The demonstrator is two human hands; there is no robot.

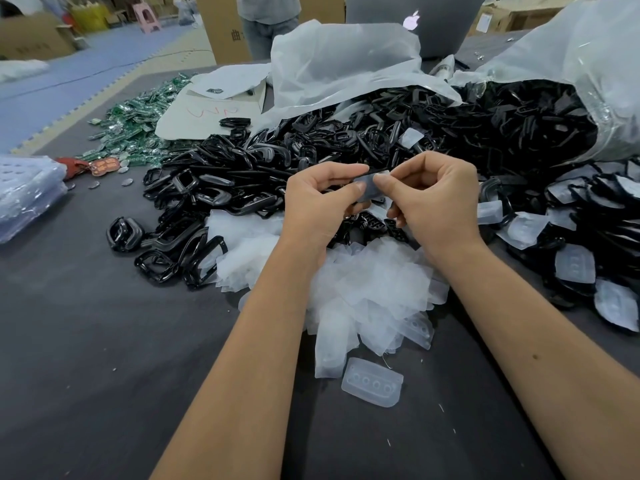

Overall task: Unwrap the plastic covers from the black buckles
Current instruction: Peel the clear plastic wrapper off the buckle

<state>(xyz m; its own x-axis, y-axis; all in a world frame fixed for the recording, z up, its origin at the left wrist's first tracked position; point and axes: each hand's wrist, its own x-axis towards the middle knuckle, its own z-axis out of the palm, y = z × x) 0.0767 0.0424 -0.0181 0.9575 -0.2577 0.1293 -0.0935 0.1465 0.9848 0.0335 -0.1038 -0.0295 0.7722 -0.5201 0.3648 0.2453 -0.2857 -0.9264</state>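
Across the dark grey table (104, 358) spreads a broad heap of black buckles (311, 147), spilling from a large translucent bag (588, 64) lying open at the right and a second crumpled bag (339, 60) behind. Right of the hands, a cluster of still-wrapped buckles (571, 244), each in a milky cover. Nearer the body, just below the hands, a mound of discarded plastic covers (367, 289); one moulded cover (372, 382) with four round impressions lies apart at its near edge. Far left: a scatter of green packets (138, 126), a sheet of cardboard (211, 109) with red scrawl, a stack of clear blister sheets (27, 195). Laptop (415, 19) at the back, lid toward the camera; a person (268, 19) stands behind the table, torso only.

Both hands raised above the heaps, close together. Left hand (318, 202) pinches one wrapped buckle (372, 183) between thumb and forefinger, other fingers curled under. Right hand (433, 199) pinches the same piece from the opposite side, thumb and forefinger on its cloudy plastic. Only a thin black edge of the buckle shows; the cover is still on it.
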